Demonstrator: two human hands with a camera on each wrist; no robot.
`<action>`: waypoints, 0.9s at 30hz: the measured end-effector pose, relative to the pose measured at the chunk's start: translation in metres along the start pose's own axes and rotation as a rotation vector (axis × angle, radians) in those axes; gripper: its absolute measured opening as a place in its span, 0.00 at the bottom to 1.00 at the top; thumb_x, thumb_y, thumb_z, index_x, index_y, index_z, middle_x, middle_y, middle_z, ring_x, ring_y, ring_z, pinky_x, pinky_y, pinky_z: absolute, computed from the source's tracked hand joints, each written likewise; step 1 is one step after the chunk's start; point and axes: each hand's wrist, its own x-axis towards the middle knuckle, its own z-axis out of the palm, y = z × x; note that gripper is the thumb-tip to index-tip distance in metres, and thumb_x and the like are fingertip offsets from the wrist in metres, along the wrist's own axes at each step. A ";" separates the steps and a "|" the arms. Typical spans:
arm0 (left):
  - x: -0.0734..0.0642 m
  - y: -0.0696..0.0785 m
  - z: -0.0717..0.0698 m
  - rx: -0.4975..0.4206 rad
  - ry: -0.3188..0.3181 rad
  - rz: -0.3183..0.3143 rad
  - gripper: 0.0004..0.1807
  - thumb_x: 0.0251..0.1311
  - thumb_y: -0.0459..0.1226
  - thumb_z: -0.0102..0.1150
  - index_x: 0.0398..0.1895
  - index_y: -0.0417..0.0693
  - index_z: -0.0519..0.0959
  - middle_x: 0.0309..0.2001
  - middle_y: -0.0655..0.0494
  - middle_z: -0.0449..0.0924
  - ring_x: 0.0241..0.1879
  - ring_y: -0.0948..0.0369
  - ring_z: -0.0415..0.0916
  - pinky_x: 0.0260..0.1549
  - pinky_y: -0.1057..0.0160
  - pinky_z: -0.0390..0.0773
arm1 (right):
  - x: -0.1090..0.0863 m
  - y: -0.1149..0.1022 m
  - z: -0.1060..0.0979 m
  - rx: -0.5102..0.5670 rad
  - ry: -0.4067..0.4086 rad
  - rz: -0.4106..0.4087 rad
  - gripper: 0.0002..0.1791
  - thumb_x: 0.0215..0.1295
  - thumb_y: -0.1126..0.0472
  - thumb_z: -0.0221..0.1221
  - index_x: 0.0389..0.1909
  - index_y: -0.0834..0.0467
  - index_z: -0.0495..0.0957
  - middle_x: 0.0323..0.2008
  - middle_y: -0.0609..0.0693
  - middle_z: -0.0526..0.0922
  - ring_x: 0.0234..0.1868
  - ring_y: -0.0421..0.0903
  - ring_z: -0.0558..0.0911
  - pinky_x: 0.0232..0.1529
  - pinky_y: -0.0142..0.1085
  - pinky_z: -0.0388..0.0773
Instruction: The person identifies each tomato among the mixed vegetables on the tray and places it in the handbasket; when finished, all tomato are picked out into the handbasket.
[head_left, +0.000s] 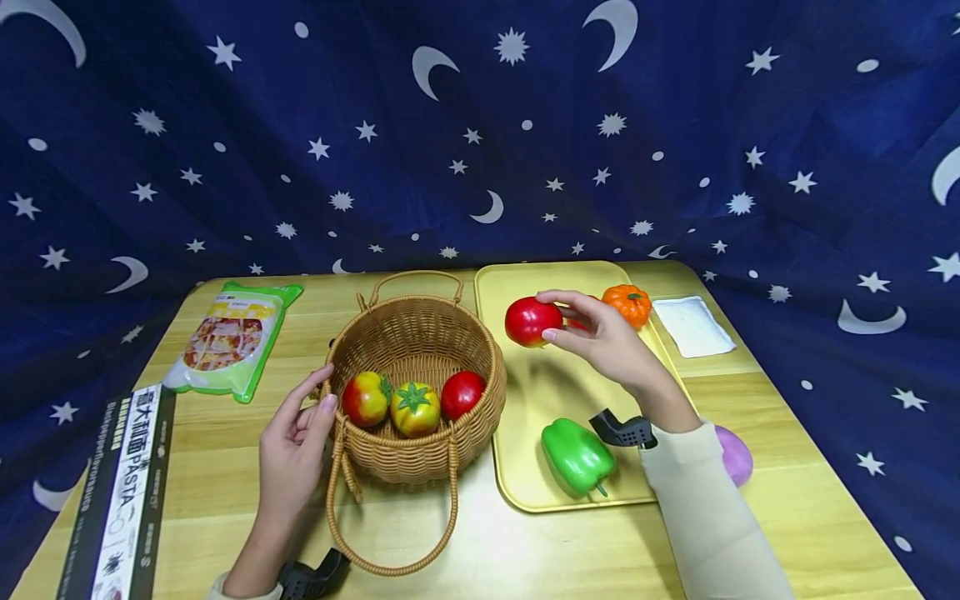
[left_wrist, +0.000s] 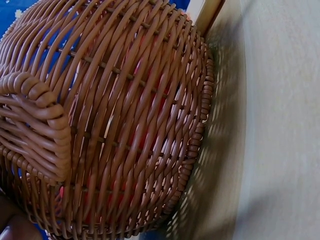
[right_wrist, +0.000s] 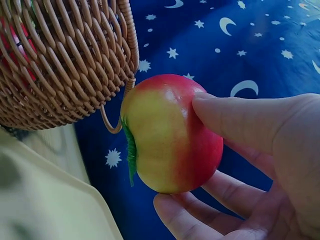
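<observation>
Our left hand holds the basket at its left rim, thumb and forefinger set slightly apart. One basket handle hangs down toward us over the tabletop, while the other stands up at the far rim. To our left lies the pasta box. To our right, the green pepper lies on the near part of the yellow tray, and just past the tray's right edge we see a purple thing, partly hidden by our sleeve.

Inside the basket, two leafy fruits and a plain red one sit in a row. Our right hand pinches the fruit between thumb and fingers, above the tray and to the right of the basket; from the wrist we see its yellow patch and green leaf.

Farther off, we have the green packet on the left, the white cloth right of the tray, and the pumpkin at the tray's far right. Behind everything hangs the starry blue curtain.
</observation>
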 end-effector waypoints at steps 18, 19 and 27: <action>-0.001 -0.002 0.000 0.017 0.008 -0.026 0.21 0.73 0.28 0.55 0.67 0.41 0.76 0.14 0.57 0.52 0.14 0.61 0.48 0.10 0.60 0.49 | -0.011 -0.026 0.013 0.036 0.031 -0.095 0.28 0.67 0.67 0.67 0.67 0.56 0.75 0.67 0.50 0.74 0.66 0.50 0.75 0.61 0.34 0.75; -0.001 -0.002 0.000 0.018 0.009 -0.031 0.21 0.73 0.28 0.55 0.67 0.41 0.76 0.14 0.58 0.52 0.14 0.61 0.49 0.10 0.60 0.49 | -0.012 -0.029 0.013 0.038 0.027 -0.096 0.28 0.67 0.66 0.67 0.68 0.56 0.75 0.67 0.50 0.74 0.66 0.51 0.75 0.60 0.34 0.75; 0.000 -0.001 0.001 0.031 0.014 -0.019 0.21 0.73 0.28 0.55 0.67 0.40 0.76 0.14 0.57 0.53 0.14 0.62 0.49 0.10 0.61 0.50 | -0.012 -0.044 0.018 0.089 -0.085 -0.145 0.27 0.68 0.70 0.65 0.67 0.60 0.75 0.67 0.53 0.74 0.64 0.53 0.77 0.56 0.41 0.79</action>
